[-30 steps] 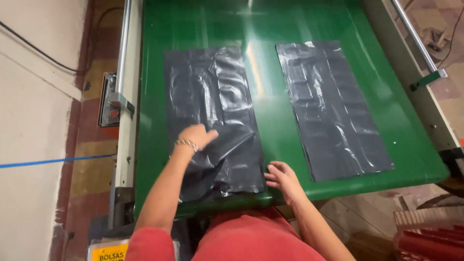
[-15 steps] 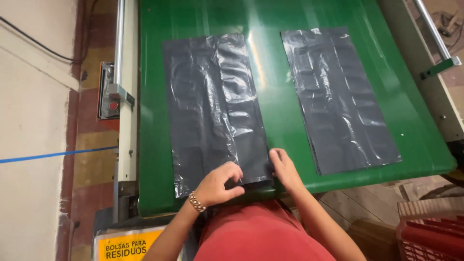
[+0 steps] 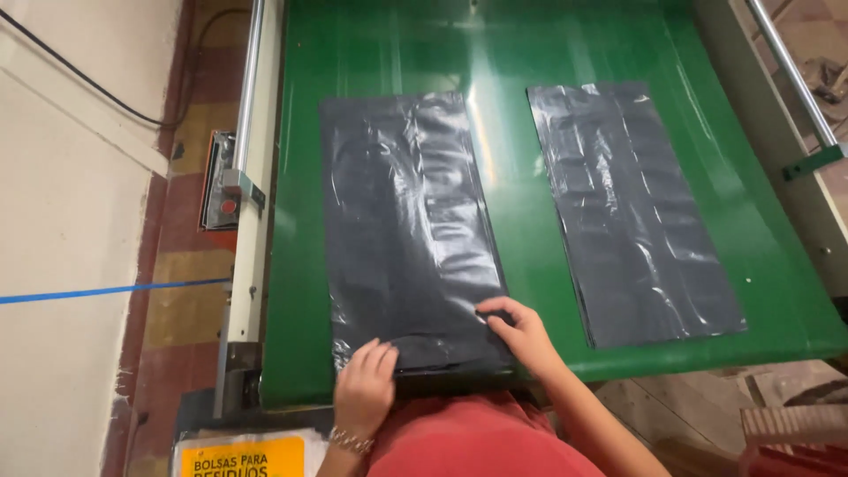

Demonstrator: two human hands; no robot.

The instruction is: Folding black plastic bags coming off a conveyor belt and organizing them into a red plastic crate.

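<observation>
A flat black plastic bag [image 3: 406, 221] lies lengthwise on the left half of the green belt [image 3: 521, 221]. My left hand [image 3: 364, 389] rests palm down on its near left corner, fingers together. At the near right corner my right hand [image 3: 521, 334] presses on the bag with the fingers spread toward its edge. Both hands lie flat on the plastic at the belt's front edge. A second black bag [image 3: 632, 208] lies flat on the right half of the belt, apart from both hands.
A metal side rail [image 3: 247, 177] with an orange control box [image 3: 221, 185] runs along the belt's left edge. Another rail [image 3: 791, 75] borders the right side. A yellow printed package [image 3: 247, 455] sits below at the lower left. Stacked reddish items [image 3: 795, 433] are at the lower right.
My left hand slid from the middle of the left bag down to its near left corner. The bag now lies smoother and flatter. My right hand stayed at the near right corner.
</observation>
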